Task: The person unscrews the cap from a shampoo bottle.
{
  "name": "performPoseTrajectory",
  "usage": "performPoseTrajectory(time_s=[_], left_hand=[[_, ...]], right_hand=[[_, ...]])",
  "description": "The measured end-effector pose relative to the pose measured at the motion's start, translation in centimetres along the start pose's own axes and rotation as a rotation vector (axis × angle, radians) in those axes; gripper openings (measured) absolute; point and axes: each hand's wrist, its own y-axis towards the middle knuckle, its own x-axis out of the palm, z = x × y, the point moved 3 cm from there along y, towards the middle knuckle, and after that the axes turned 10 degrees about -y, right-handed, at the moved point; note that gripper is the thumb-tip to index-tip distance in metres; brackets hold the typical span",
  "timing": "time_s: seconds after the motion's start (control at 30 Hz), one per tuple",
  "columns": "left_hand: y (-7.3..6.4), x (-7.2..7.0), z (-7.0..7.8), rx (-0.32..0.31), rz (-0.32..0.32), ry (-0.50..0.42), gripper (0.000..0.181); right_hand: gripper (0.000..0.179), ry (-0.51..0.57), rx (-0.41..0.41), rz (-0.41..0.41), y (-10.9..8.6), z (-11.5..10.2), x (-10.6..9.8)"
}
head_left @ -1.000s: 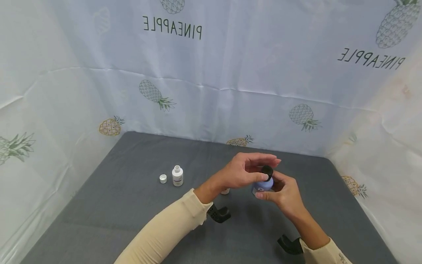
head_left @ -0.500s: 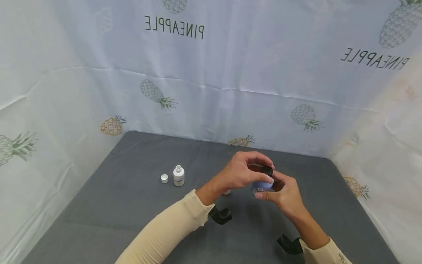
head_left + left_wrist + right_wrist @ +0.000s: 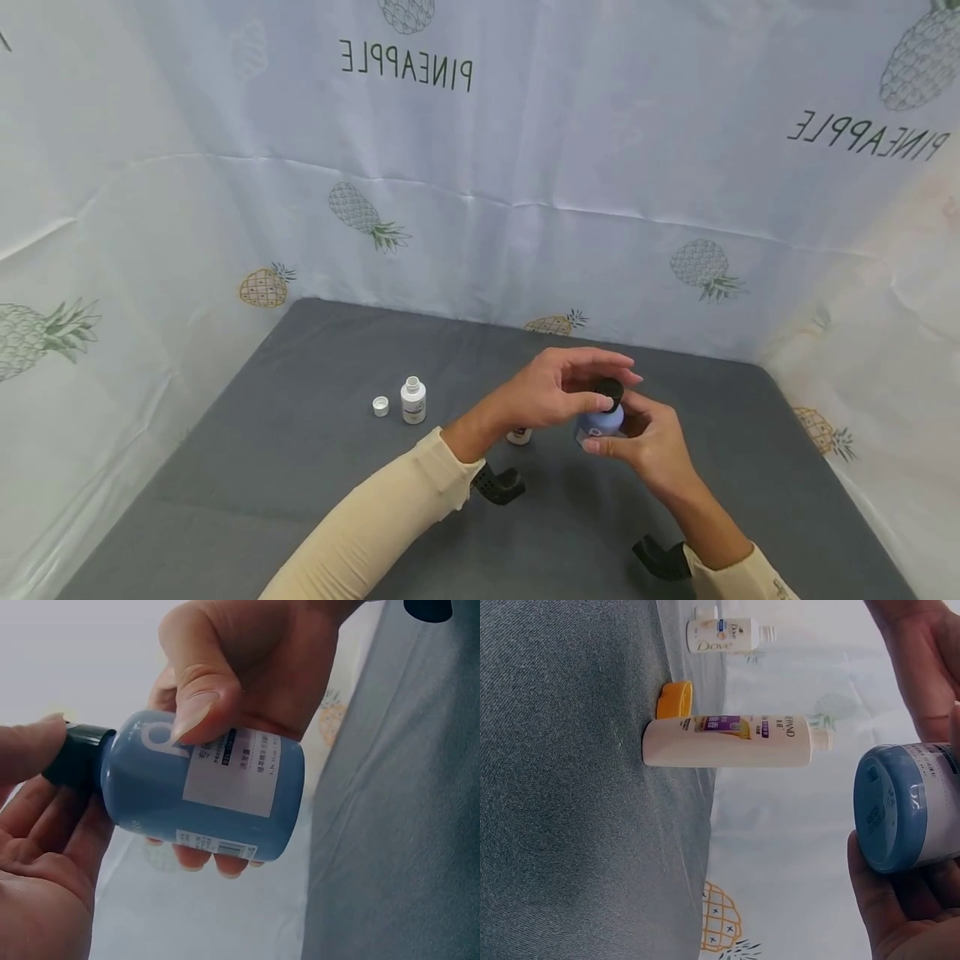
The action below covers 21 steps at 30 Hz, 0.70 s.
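A blue bottle (image 3: 600, 422) with a black cap (image 3: 609, 392) is held above the grey table. My right hand (image 3: 654, 437) grips its body, the thumb across the front and fingers behind. My left hand (image 3: 558, 387) holds the black cap between thumb and fingers, as the left wrist view shows; the cap sits on the bottle's neck. In that view the blue bottle (image 3: 202, 787) shows a pale label. Its underside faces the right wrist camera. A cream bottle (image 3: 727, 742) with an uncapped neck stands on the table, mostly hidden behind my left wrist in the head view.
A white Dove bottle (image 3: 413, 400), uncapped, stands to the left on the grey table (image 3: 300, 467). Its neighbour is a small white cap (image 3: 381, 406). A yellow cap (image 3: 675, 699) lies beside the cream bottle. Pineapple-print curtains (image 3: 480, 167) surround the table.
My left fingers closed around the black cap half a second ago and now extend again, with the thumb still at the cap. My right hand keeps its grip. The head view shifted slightly.
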Motion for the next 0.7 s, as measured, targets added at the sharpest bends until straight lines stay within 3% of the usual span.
performPoseTrajectory(time_s=[0.2,0.43,0.57,0.7], left_hand=[[0.10,0.32,-0.02,-0.014,0.058,0.033,0.038],[-0.02,0.54,-0.20,-0.078,0.171,0.100,0.038],[-0.04,0.75,-0.18,-0.080,0.167,0.148,0.042],[-0.08,0.80,0.04,-0.056,0.111,0.136,0.047]], right_hand=[[0.039,0.032,0.023,-0.006,-0.20,0.17,0.05],[0.054,0.051,0.003,-0.009,-0.31,-0.02,0.09],[0.055,0.044,0.019,-0.010,-0.48,-0.02,0.07],[0.054,0.034,0.023,-0.012,-0.58,-0.13,0.05]])
